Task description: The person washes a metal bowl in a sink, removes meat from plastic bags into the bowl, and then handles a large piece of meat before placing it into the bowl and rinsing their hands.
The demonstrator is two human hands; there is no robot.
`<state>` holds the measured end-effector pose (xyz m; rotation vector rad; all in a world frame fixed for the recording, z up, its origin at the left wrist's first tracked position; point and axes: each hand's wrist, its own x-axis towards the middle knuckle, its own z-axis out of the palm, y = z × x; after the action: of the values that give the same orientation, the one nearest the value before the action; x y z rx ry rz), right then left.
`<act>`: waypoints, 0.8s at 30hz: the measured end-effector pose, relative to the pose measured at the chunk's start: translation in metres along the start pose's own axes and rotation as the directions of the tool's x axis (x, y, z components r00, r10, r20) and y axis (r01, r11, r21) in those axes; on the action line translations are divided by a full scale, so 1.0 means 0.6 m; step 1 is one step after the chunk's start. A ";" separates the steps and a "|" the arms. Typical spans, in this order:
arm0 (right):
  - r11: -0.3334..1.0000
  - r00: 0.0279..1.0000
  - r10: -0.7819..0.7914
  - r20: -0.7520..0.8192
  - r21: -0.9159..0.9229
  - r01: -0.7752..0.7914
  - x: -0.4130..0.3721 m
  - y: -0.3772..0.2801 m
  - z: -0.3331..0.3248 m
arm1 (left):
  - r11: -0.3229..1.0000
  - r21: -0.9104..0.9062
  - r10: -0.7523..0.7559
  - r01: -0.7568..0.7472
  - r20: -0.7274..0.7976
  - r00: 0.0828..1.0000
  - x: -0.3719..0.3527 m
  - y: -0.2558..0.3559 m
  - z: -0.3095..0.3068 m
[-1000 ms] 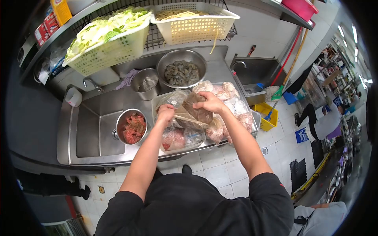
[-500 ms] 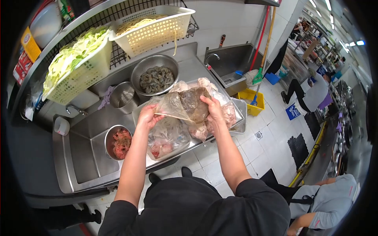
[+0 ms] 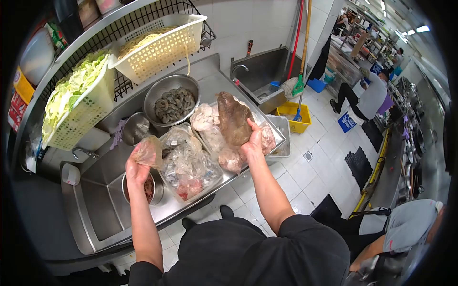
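Note:
A clear plastic bag (image 3: 149, 151) is gripped in my left hand (image 3: 137, 170), over the metal bowl of reddish food (image 3: 149, 189). In my right hand (image 3: 253, 142) is a brown slab of what looks like frozen meat (image 3: 233, 117), tilted up, its wrapping off. Bagged pale lumps of meat (image 3: 205, 117) lie beneath the slab on a metal tray (image 3: 280, 140). Left of them, a plastic tub holds more clear bags (image 3: 188, 162) with greyish and red contents. Behind stands a metal bowl (image 3: 149, 97) of grey shrimp (image 3: 175, 106).
Perforated baskets of chopped cabbage (image 3: 76, 95) and noodles (image 3: 157, 52) stand on the wire rack. A metal pot (image 3: 136, 128) is beside the sink (image 3: 107, 190). A yellow mop bucket (image 3: 300, 125) stands on the floor. One person (image 3: 374, 97) sits farther back; another (image 3: 412, 224) bends at right.
My hands have moved apart. The plastic bag has come off the brown slab and gone left with my left hand; the slab stays in my right hand, now more upright.

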<state>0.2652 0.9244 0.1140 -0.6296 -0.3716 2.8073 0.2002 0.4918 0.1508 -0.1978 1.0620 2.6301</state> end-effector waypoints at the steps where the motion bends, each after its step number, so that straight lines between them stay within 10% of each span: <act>1: 1.000 1.000 0.000 0.000 -0.001 0.000 -0.011 0.004 0.009 | 1.000 -0.001 0.000 0.000 0.000 1.000 -0.002 0.011 0.002; 10: 0.980 0.975 0.172 0.141 0.076 -0.184 -0.025 0.045 0.009 | 0.960 0.165 0.203 -0.227 0.147 0.968 0.006 0.157 -0.008; 13: 0.992 0.977 0.025 -0.212 -0.113 -0.050 -0.036 0.054 0.026 | 0.927 0.207 0.292 -0.312 0.125 0.948 0.021 0.201 -0.037; 16: 0.989 0.993 0.084 -0.088 -0.115 -0.094 0.005 0.067 -0.006 | 0.699 0.567 0.508 -0.435 0.035 0.861 0.043 0.224 -0.079; 19: 0.971 0.956 0.236 0.174 -0.009 -0.238 0.002 0.086 -0.009 | 0.595 0.712 0.510 -0.372 0.023 0.860 0.053 0.237 -0.100; 24: 0.975 0.973 0.220 0.066 -0.056 -0.217 -0.039 0.122 0.039 | 0.665 0.733 0.352 -0.141 -0.141 0.925 0.076 0.213 -0.124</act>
<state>0.2625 0.8444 0.1218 -0.6159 -0.4074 3.0460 0.1170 0.3627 0.1705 -0.2519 2.2698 2.2000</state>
